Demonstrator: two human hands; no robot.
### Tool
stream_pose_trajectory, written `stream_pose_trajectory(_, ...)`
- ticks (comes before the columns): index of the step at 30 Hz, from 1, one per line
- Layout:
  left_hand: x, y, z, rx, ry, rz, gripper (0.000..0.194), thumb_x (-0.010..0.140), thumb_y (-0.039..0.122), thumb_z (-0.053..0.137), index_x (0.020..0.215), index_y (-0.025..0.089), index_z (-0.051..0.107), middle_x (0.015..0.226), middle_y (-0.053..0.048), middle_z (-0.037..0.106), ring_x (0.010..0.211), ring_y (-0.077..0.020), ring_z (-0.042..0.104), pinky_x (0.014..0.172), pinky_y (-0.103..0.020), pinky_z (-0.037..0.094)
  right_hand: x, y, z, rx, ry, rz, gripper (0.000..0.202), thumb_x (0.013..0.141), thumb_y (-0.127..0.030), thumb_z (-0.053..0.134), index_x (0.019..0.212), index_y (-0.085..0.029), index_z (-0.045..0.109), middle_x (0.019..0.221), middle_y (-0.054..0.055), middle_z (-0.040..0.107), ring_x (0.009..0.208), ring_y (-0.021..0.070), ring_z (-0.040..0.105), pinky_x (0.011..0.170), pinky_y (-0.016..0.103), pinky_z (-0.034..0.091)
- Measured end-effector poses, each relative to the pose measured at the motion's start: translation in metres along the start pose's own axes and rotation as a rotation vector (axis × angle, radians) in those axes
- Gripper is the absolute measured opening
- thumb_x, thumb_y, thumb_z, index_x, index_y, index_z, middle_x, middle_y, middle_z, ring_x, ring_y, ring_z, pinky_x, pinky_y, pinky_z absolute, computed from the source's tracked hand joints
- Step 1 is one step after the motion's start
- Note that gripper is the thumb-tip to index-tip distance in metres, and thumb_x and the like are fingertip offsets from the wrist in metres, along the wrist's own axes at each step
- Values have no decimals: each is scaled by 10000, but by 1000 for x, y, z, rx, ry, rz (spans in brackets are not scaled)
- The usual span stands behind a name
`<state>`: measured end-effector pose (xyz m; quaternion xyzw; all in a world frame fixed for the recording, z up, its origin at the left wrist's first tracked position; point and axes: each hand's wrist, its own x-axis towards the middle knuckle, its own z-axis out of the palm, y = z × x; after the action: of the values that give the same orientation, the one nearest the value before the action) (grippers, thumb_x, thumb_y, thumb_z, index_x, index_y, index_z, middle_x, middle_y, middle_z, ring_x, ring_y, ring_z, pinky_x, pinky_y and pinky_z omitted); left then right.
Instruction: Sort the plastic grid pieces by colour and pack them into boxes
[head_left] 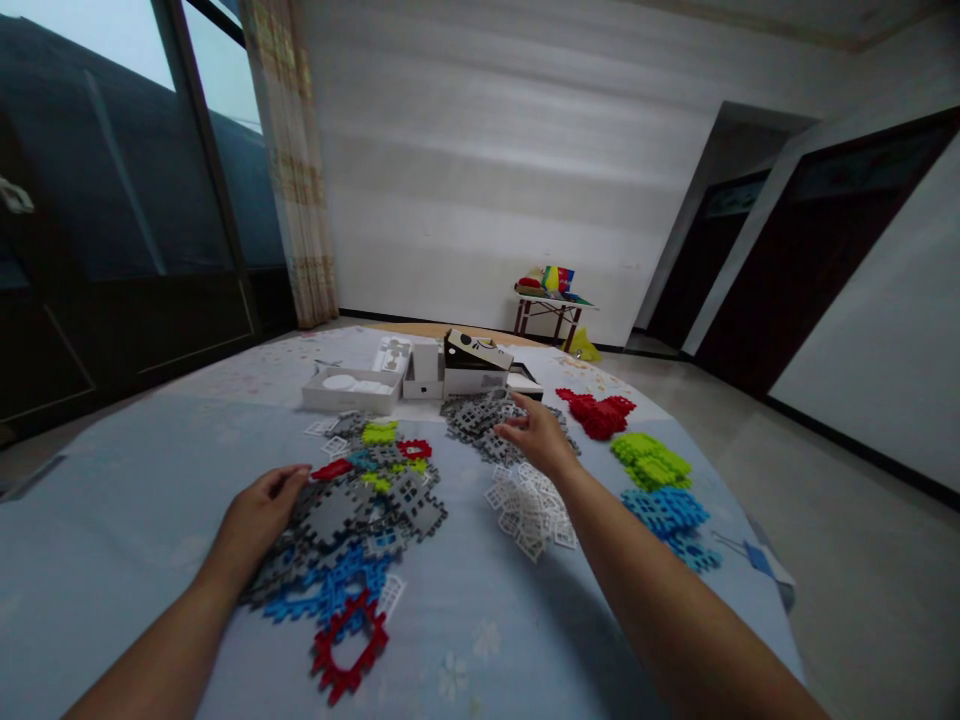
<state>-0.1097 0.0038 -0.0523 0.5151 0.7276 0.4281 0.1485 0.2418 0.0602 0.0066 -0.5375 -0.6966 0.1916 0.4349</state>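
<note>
My left hand (pixel 262 508) is at the left edge of a mixed pile of interlocking plastic building pieces. Its thumb and fingers are bent together at the end of a red toothed piece (pixel 332 470), seen nearly edge-on. Grey pieces (pixel 334 510) make up most of this pile, with blue pieces (pixel 322 590), green ones and a red ring-shaped piece (pixel 350 645) around them. Over a separate heap of grey pieces (pixel 476 415), my right hand (pixel 538 432) has its fingers apart and nothing in them. White lattice pieces (pixel 529 510) lie below that hand.
Sorted heaps of red pieces (pixel 600 412), lime-green pieces (pixel 651 460) and blue pieces (pixel 666 512) line the table's right side. White boxes (pixel 352 390) and a black-and-white box (pixel 476 352) stand at the back. A flowered cloth (pixel 465 640) covers the table.
</note>
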Motion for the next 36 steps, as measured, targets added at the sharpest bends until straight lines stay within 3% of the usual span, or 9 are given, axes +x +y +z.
stream_pose_trajectory(3,1,-4,2,-11,19,18,398,672,503,486,845,194,667,887,-48,714,846,-226,642,787,-303,497,-16,-2,14,-77,-74,-70,439,704,-247,649,1129,-178,564,1094,88,568,811,153,605,768,316,472)
stream_pose_trajectory(7,2,-7,3,-5,23,38,395,676,503,482,848,200,669,893,-44,714,849,-223,642,783,-298,497,-49,-15,36,-143,-387,-199,286,731,-237,631,1014,-194,635,921,44,619,771,142,593,735,271,455)
stream_pose_trajectory(12,1,-4,4,-3,26,37,401,667,497,480,856,197,667,908,-51,712,869,-230,637,802,-303,492,-67,-24,58,-246,-564,-359,300,701,-230,665,1001,-227,651,1009,51,599,936,183,549,817,263,407)
stream_pose_trajectory(16,-1,1,4,-6,31,39,426,656,523,475,847,194,665,901,-58,712,874,-238,636,795,-305,495,-69,-26,64,-367,-581,-431,196,729,-267,654,921,-239,679,978,54,605,950,207,516,829,304,378)
stream_pose_trajectory(19,-2,3,5,-22,25,26,424,649,520,473,840,194,664,883,-57,715,847,-238,642,774,-305,502,-69,-32,57,-327,-535,-424,122,767,-249,614,867,-216,675,955,58,612,957,201,501,834,312,368)
stream_pose_trajectory(23,-3,3,6,-50,11,25,418,656,513,470,850,197,662,880,-52,714,858,-233,638,774,-298,499,-66,-37,43,-103,-461,-251,183,856,-249,471,880,-169,634,823,40,628,790,141,546,717,247,404)
stream_pose_trajectory(26,-3,2,7,-51,-3,21,432,662,524,472,871,195,659,892,-54,711,863,-228,637,772,-292,496,-62,-31,41,0,-510,-103,254,873,-288,416,867,-151,630,750,26,637,691,127,562,610,217,402)
stream_pose_trajectory(31,-4,3,7,-42,9,28,413,656,526,480,835,200,660,856,-51,714,816,-225,644,757,-293,500,-64,-19,45,-174,-444,-72,270,825,-284,479,1019,-165,624,914,58,659,816,159,585,722,250,407)
stream_pose_trajectory(36,-5,7,6,-58,0,36,405,648,513,491,828,193,661,856,-52,714,814,-220,642,746,-279,500,-74,-24,46,-305,-465,-93,498,742,-480,568,1149,-193,551,1044,92,595,897,208,569,770,302,412)
